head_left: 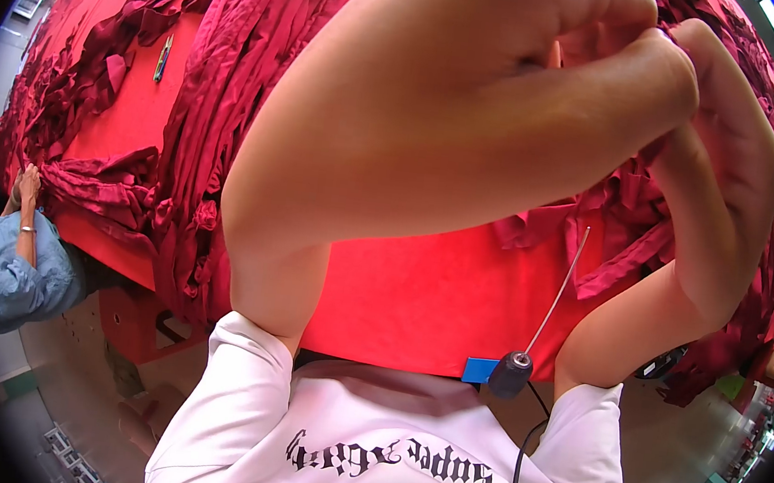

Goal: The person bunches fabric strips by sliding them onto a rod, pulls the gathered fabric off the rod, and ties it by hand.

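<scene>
My left hand is raised very close to the camera, its fingers curled and thumb bent across. Beside it, apparently touching, my right hand is also curled, with its fingertips partly hidden behind the left. Whatever the two hands hold, if anything, cannot be made out. Below them, dark red fabric strips lie on a bright red table surface. Near the table's front edge is a thin metal rod with a dark grey base and a black cable running over my white shirt.
Long bundles of dark red fabric strips cover the left side. A slim green tool lies among them. At far left, a co-worker in blue touches the fabric. A blue flat piece sits beside the rod's base.
</scene>
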